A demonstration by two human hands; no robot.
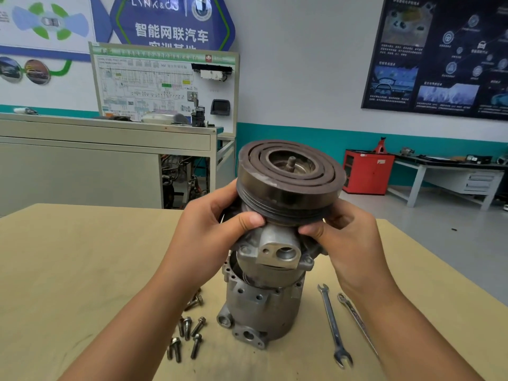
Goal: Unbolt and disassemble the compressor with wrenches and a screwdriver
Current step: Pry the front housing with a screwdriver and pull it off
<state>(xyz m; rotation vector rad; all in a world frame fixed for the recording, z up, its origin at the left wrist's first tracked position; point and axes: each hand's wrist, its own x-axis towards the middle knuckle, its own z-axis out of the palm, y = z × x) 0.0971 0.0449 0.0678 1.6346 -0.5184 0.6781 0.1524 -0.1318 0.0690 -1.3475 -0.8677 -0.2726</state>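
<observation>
The compressor stands upright on the tan table (68,270). Its grey lower housing (258,312) rests on the tabletop. The front head (275,251) with the dark grooved pulley (288,177) is tilted and raised off the housing, leaving a gap at the left. My left hand (211,221) grips the head under the pulley's left rim, thumb at the front. My right hand (346,235) grips it under the right rim. A splined shaft (291,162) sticks up in the pulley's centre.
Several loose bolts (187,334) lie on the table left of the housing. Two wrenches (334,325) (357,323) lie to its right. Behind the table stand a grey cabinet bench (82,160), a red cabinet (368,171) and a workbench (450,174).
</observation>
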